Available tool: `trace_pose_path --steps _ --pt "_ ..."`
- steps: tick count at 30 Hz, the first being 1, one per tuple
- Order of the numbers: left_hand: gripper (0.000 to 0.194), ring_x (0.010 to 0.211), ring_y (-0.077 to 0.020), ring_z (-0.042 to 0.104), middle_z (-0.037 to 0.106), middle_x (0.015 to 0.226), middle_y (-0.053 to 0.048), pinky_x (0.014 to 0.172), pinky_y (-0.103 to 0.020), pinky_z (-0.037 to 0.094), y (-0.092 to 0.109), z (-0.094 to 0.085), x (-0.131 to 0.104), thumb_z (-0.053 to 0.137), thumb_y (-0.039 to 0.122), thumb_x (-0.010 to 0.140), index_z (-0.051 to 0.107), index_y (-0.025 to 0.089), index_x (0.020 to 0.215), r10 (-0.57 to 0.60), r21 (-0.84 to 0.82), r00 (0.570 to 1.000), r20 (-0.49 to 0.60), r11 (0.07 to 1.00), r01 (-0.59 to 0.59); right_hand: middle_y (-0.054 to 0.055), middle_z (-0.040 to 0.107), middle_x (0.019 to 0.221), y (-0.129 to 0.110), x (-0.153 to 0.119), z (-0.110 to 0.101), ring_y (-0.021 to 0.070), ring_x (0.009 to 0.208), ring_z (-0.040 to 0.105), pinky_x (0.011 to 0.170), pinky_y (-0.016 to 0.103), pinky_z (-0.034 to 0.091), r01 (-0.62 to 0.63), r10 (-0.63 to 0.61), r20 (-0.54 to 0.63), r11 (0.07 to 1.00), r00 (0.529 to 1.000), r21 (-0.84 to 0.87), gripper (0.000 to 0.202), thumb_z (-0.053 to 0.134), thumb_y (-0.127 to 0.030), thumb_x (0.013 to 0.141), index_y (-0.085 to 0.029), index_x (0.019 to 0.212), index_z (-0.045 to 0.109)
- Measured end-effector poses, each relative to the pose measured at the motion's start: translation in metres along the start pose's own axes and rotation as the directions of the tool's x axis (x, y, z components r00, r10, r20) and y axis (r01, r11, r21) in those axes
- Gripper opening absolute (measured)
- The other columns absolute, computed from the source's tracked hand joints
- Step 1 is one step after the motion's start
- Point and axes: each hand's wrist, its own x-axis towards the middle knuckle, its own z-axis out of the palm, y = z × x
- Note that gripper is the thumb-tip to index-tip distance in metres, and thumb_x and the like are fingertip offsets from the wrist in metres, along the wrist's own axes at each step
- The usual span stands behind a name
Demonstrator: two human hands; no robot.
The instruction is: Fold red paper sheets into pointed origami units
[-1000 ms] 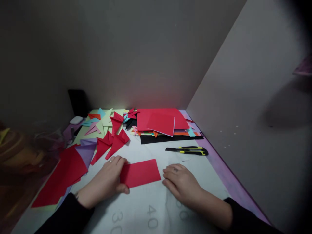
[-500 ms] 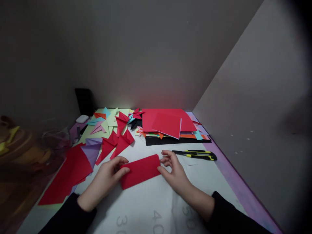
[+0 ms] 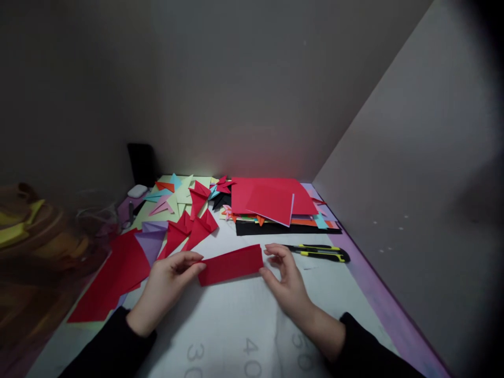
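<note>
A folded red sheet of paper [image 3: 232, 265] lies slantwise between my hands, seen as a narrow strip with a crease along its upper edge. My left hand [image 3: 169, 281] pinches its left end between thumb and fingers. At the right end, my right hand [image 3: 287, 281] has thumb and fingers apart, the thumb tip close by the paper's lower corner; whether it touches cannot be made out. Just behind that hand lies a black and yellow utility knife [image 3: 321, 252]. Folded red paper pieces [image 3: 202, 228] rest beyond my left hand.
Red sheets [image 3: 114, 278] and a purple folded piece [image 3: 151, 241] lie at the left. A stack of coloured paper topped with red [image 3: 271, 202] stands against the wall. Several small folded shapes [image 3: 177, 194] sit at the back left, near a white case [image 3: 137, 191] and a black upright object [image 3: 142, 164].
The red paper looks narrower from front to back, its near edge now farther from me. My right hand has shifted slightly right, while my left still grips the left end.
</note>
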Motion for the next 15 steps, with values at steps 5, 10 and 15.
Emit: trace_pose_path --steps 5,10,15 --pt "0.022 0.068 -0.0193 0.068 0.073 0.073 -0.002 0.065 -0.028 0.056 0.002 0.001 -0.001 0.068 0.039 0.069 0.068 0.02 0.078 0.018 -0.002 0.999 -0.033 1.0 -0.019 0.009 0.056 0.111 -0.01 0.004 -0.002 0.0217 0.104 0.055 0.079 0.032 0.051 0.028 -0.027 0.194 1.0 0.981 0.0 0.012 0.055 -0.021 0.081 -0.022 0.091 0.061" --pt "0.028 0.076 -0.0213 0.069 0.074 0.083 -0.006 0.069 -0.03 0.056 -0.001 0.0 -0.001 0.061 0.039 0.075 0.069 0.018 0.09 0.027 -0.006 0.998 0.051 1.0 -0.027 0.006 0.063 0.087 -0.011 0.007 -0.003 0.0185 0.082 0.062 0.073 0.031 0.051 0.067 -0.07 0.274 0.998 0.959 0.021 0.02 0.05 -0.014 0.083 -0.022 0.086 0.068" --pt "0.034 0.083 -0.0222 0.068 0.072 0.097 -0.007 0.071 -0.029 0.055 0.0 0.002 -0.006 0.057 0.038 0.079 0.067 0.016 0.103 0.034 -0.018 0.976 0.215 0.999 -0.031 0.005 0.065 0.092 -0.012 0.005 -0.007 0.0195 0.086 0.063 0.075 0.031 0.051 0.061 -0.071 0.249 0.997 0.966 0.049 0.026 0.049 -0.01 0.08 -0.023 0.09 0.069"
